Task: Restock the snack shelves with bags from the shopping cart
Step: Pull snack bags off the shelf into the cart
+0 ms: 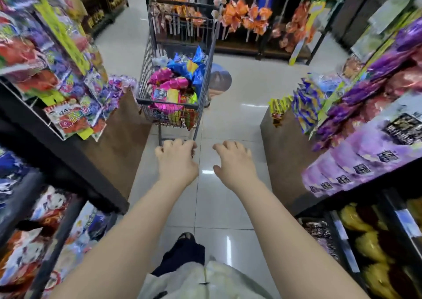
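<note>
**One hand steers, one hangs free**

Your left hand (177, 159) curls over the handle of the shopping cart (146, 70), probably to steer it between the snack shelves (68, 159). Your right hand (235, 161) hovers beside it, loosely bent and holding nothing. Ahead, the bags (180, 81) heap the basket in glossy pink, blue and yellow.

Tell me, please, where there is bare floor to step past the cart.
Bare tile floor lies right of the cart, between it and the right shelf's brown end panel, and beyond it up to the hanging snack rack. Left of the cart is tight: it stands close beside the left shelf's end panel. The cart itself is heaped with bags.
</note>
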Demonstrator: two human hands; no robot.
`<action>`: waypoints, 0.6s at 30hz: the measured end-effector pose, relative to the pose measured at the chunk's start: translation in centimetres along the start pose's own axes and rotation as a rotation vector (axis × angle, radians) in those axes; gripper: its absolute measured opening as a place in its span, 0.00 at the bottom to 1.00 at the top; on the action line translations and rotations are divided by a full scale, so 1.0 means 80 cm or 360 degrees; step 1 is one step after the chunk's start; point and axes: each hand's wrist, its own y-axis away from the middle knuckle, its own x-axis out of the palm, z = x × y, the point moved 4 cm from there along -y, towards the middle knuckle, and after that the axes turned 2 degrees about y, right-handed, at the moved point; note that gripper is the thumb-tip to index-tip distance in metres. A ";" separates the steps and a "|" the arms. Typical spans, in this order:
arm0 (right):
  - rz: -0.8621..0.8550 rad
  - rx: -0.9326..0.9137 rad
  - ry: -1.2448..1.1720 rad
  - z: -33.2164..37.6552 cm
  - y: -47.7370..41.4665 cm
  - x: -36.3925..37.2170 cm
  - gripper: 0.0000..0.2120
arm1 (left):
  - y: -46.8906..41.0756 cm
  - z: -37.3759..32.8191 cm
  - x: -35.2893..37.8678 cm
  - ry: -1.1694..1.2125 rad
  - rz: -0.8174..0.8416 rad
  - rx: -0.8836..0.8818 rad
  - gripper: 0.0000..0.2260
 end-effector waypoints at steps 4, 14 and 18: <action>0.0042 0.0064 0.0032 -0.010 -0.119 0.000 0.22 | -0.136 0.008 -0.001 -0.0076 0.0051 0.0091 0.21; 0.0170 0.0211 -0.0122 -0.085 -0.312 0.027 0.22 | -0.344 -0.019 0.077 -0.0052 0.0360 0.0186 0.20; 0.0125 0.0110 -0.0195 -0.120 -0.418 0.035 0.22 | -0.442 -0.032 0.095 -0.0070 0.0352 0.0100 0.20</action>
